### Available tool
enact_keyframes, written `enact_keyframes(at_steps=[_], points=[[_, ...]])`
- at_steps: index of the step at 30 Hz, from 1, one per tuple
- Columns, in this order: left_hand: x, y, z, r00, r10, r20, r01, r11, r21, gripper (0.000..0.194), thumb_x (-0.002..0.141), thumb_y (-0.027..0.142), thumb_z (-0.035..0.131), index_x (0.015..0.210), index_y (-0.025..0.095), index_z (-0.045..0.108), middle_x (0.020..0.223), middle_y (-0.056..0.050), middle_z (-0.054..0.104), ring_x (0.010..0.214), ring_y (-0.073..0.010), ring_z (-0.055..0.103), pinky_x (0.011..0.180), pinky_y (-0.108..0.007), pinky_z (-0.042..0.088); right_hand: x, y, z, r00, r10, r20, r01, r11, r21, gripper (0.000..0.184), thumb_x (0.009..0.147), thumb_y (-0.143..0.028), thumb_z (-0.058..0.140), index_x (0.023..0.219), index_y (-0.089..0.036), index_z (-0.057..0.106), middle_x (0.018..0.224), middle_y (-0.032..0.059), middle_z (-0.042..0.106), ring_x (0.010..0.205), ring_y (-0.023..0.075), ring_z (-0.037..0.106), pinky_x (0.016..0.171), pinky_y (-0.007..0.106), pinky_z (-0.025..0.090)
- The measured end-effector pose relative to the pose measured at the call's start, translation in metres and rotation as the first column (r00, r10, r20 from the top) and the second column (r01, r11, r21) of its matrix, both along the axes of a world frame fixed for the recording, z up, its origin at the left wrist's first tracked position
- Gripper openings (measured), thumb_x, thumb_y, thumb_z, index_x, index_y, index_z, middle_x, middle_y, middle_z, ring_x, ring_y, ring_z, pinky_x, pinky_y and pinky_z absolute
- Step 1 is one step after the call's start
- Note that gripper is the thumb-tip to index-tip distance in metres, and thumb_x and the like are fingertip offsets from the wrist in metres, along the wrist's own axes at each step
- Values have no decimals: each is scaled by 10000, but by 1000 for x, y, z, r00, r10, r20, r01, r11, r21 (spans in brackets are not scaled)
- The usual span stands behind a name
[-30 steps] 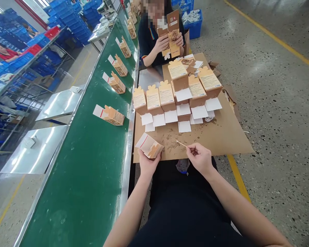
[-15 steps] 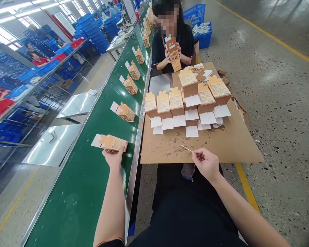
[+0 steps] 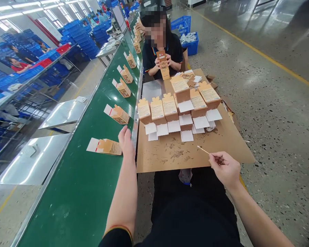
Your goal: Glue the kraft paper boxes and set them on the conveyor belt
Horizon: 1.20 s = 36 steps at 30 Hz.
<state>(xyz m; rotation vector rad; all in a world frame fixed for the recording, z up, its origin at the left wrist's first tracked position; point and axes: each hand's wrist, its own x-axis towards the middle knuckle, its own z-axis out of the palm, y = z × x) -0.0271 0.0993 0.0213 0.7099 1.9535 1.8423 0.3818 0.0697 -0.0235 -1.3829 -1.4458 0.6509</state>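
Observation:
My right hand (image 3: 225, 168) pinches a cotton swab (image 3: 203, 150), its tip pointing left above the cardboard sheet (image 3: 154, 157). My left hand (image 3: 126, 141) is over the inner edge of the green conveyor belt (image 3: 74, 185), its fingers loosely apart with nothing seen in them. Just left of it, a tan carton (image 3: 109, 146) lies on the belt, its white flap toward the far side. Several upright cartons (image 3: 179, 85) with tan printed fronts and white flaps hanging forward are stacked on the cardboard sheet.
Across the sheet a co-worker (image 3: 162, 51) holds up a brown carton (image 3: 163, 65). More cartons (image 3: 121, 115) stand along the belt. Blue crates (image 3: 190, 43) sit on the floor behind. A metal rail (image 3: 134, 133) separates belt and sheet. Metal tables (image 3: 33, 154) flank the belt's left side.
My left hand has let go of the carton on the belt and moved up and right toward the rail. My right hand, still with the swab, has shifted right. The view has tilted.

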Motion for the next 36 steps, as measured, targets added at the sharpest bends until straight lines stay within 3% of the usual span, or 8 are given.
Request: enact_keyframes(at_steps=[4,8,14,17,20,24,31,36], points=[[1,104,31,977,-111,181,145,972,-187,428,909,519,826,1184,194,774,1385,-167,752,1427,-363,649,1232,-510,514,3,-2,2,999,-39,10,39,999,20,458,1006,-652,734,831,-231,771,621,30,707,494,174,650,530,297,586],[10,130,38,957,-187,222,248,925,-290,310,896,418,833,1057,160,772,1257,-191,797,1331,-388,717,1191,-547,541,15,-3,2,992,-119,34,118,992,36,385,1003,-582,737,849,-231,772,618,26,705,493,175,644,520,299,568],[1,67,38,977,-119,179,115,993,30,356,925,424,748,1178,176,774,1308,-126,809,1372,-325,704,1185,-467,572,41,50,18,964,-181,194,175,983,48,267,960,-481,701,834,-246,722,681,47,734,591,200,678,623,318,599],[5,10,32,945,-238,224,204,965,163,533,882,546,793,1300,216,764,1424,-125,779,1446,-351,671,1185,-482,588,45,95,25,926,-82,368,86,996,6,163,892,-380,691,783,-261,671,697,47,739,628,211,685,670,324,589],[24,-48,13,854,-400,331,364,916,168,655,806,529,894,1381,250,751,1523,-144,736,1486,-411,646,1170,-564,608,41,129,24,874,36,485,-14,999,-48,103,826,-295,669,734,-271,628,673,44,722,635,221,677,648,322,544],[48,-95,-20,829,-349,436,367,929,45,687,733,534,993,1312,254,753,1484,-163,754,1443,-417,682,1139,-561,622,40,146,21,820,117,560,-70,992,-105,123,811,-269,655,702,-276,597,653,43,708,627,232,668,618,329,499],[62,-99,-46,880,-267,392,299,954,-21,807,607,519,1097,1239,239,680,1350,-161,797,1302,-349,770,1143,-523,617,58,92,27,911,-36,412,38,999,4,142,917,-353,721,822,-247,715,738,68,751,645,229,711,701,370,604],[64,-94,-52,897,-243,369,276,960,-41,825,612,538,1093,1232,253,630,1369,-169,782,1295,-350,777,1109,-527,640,-19,4,6,910,399,115,-396,917,-48,168,1002,-349,714,873,-257,768,752,41,771,608,191,715,575,306,605]])
